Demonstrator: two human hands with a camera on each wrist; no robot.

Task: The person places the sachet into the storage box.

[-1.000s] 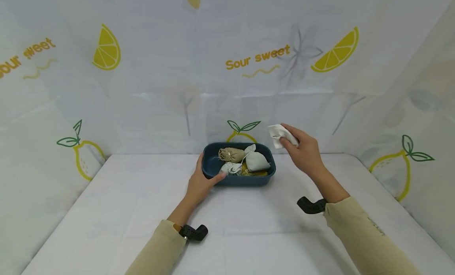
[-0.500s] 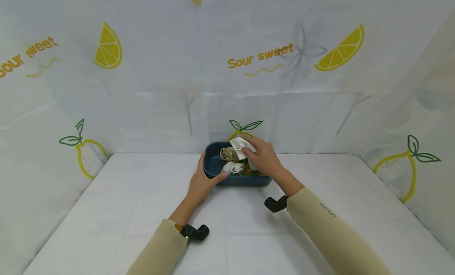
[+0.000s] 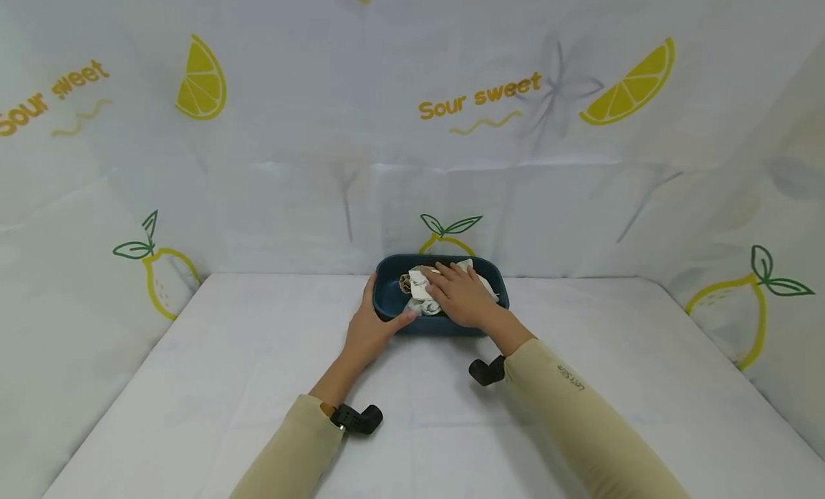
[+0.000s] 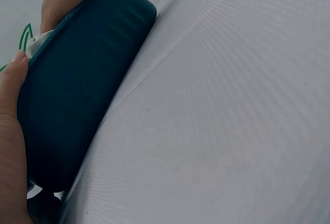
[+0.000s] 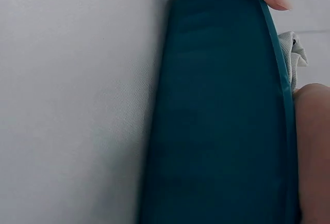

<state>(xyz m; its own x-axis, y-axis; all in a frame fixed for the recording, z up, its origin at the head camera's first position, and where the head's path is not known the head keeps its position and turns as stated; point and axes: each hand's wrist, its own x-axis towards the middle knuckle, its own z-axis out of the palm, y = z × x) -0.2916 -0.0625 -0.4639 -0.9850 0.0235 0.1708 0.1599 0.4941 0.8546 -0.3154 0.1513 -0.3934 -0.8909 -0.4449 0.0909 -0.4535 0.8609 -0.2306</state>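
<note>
A dark blue plastic bin (image 3: 445, 327) stands at the back of the table with several small cloth pouches in it. My left hand (image 3: 369, 332) grips the bin's left end, its thumb over the front rim and its fingers round the outer wall. Over the pouches lies my right hand (image 3: 462, 297), palm down with spread fingers, pressing on a white pouch (image 3: 419, 286). Left of that shows a bit of a tan pouch (image 3: 404, 283); a pale grey pouch (image 3: 488, 288) peeks out on the right. In the right wrist view, cloth (image 5: 292, 53) rises just above the bin's rim.
A white cloth covers the table (image 3: 271, 384), and a white curtain (image 3: 296, 127) with lemon prints hangs right behind the bin. Each wrist wears a black camera mount, such as the left one (image 3: 358, 419).
My right hand has come in from the right with the white pouch, set it on the others and loosened its pinch to lie flat. The left hand keeps its grip on the bin.
</note>
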